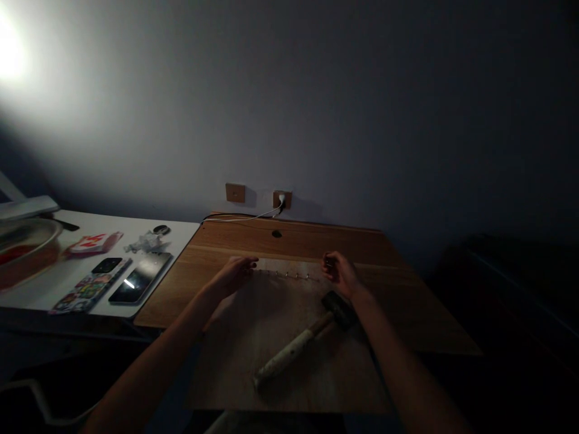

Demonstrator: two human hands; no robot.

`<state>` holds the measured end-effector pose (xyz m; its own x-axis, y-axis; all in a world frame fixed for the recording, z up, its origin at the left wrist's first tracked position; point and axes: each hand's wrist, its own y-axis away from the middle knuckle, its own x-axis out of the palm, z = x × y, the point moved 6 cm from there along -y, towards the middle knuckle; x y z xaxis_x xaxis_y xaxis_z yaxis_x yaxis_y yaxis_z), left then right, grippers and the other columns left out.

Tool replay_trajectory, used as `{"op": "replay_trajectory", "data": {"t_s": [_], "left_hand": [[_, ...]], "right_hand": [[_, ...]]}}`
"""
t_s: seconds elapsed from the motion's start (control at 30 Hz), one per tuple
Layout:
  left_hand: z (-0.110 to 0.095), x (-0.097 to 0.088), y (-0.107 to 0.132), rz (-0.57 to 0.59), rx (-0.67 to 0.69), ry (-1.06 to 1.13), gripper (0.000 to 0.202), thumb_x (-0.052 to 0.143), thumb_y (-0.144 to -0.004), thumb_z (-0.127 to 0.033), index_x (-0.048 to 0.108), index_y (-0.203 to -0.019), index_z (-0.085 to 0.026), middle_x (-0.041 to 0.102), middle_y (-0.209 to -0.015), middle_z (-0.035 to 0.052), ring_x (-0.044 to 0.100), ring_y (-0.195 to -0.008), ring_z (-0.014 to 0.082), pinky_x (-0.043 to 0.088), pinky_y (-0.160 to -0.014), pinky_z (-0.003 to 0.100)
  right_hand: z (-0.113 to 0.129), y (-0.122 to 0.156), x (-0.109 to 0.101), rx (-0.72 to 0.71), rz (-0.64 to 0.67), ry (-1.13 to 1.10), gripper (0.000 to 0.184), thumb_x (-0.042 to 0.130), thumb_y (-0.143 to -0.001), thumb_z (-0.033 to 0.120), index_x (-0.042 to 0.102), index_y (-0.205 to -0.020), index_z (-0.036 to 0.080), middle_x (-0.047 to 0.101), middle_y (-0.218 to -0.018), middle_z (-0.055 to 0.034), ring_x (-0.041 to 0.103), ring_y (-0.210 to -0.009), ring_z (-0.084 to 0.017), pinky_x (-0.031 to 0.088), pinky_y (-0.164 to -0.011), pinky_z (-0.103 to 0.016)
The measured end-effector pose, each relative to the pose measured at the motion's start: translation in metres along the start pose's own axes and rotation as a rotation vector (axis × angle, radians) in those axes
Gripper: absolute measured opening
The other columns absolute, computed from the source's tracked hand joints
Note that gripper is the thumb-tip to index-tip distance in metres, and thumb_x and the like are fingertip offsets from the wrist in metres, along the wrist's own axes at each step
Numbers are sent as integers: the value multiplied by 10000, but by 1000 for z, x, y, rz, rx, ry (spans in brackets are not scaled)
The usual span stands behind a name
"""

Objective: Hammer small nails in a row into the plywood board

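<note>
A square wooden board (253, 337) lies in front of me, partly over the table. Several small nails (286, 274) stand in a row near its far edge, with what looks like a thin line running along them. My left hand (233, 275) is at the left end of the row, fingers bent and pressed together; whatever they pinch is too small and dark to make out. Beyond the right end, my right hand (338, 272) is raised with curled fingers, their contents hidden. A mallet (294, 351) with a dark head and pale-wrapped handle rests diagonally on the board, its head beside my right forearm.
The wooden table (362, 244) meets a wall with a plugged-in socket (282, 199) and trailing cables. On the white table (181, 235) to the left are two phones (141, 278), crumpled plastic (149, 242), a red-and-white packet (94, 243) and a clear bowl (34, 271).
</note>
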<state>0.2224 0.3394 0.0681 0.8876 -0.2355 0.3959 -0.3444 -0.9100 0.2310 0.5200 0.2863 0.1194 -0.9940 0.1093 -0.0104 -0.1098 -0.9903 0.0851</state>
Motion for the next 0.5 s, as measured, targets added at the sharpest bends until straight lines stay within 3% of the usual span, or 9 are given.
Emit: {"op": "replay_trajectory", "data": {"t_s": [0.1,0.2,0.3,0.4,0.5], "left_hand": [[-4,0,-2,-5,86,-254,272,717,-736,-357,710,-870,-120,528,-640,-25,439,-529,75,303,-497,196],[-13,4,-3,-37,255,-803,245,686,-752,-315,734,-911,-136,498,-567,-44,444,-530,106,289,-523,226],[-15,13,0,-25,365,-1240,237,638,-792,-244,754,-985,-171,562,-586,-22,522,-579,141,328,-583,250],[-12,20,2,23,391,-1450,230,569,-862,-244,756,-986,-194,636,-647,19,590,-631,171,352,-613,262],[-9,23,1,24,406,-1550,227,547,-893,-276,733,-994,-196,677,-709,50,626,-676,197,359,-619,269]], "right_hand": [[0,-1,10,37,31,-74,333,615,-664,526,442,-672,241,488,-577,37,417,-480,-97,274,-403,-212],[-6,-7,17,80,59,-53,392,656,-663,542,406,-629,243,441,-542,66,343,-443,-73,222,-392,-206],[-17,-14,18,108,57,26,359,710,-680,480,450,-633,236,394,-489,103,278,-411,-64,188,-399,-200],[-27,-18,18,87,48,96,305,781,-649,338,504,-606,216,449,-489,97,365,-452,-70,238,-444,-194],[-31,-16,21,63,77,103,317,818,-641,365,543,-614,209,503,-511,76,431,-475,-89,297,-460,-205]]}}
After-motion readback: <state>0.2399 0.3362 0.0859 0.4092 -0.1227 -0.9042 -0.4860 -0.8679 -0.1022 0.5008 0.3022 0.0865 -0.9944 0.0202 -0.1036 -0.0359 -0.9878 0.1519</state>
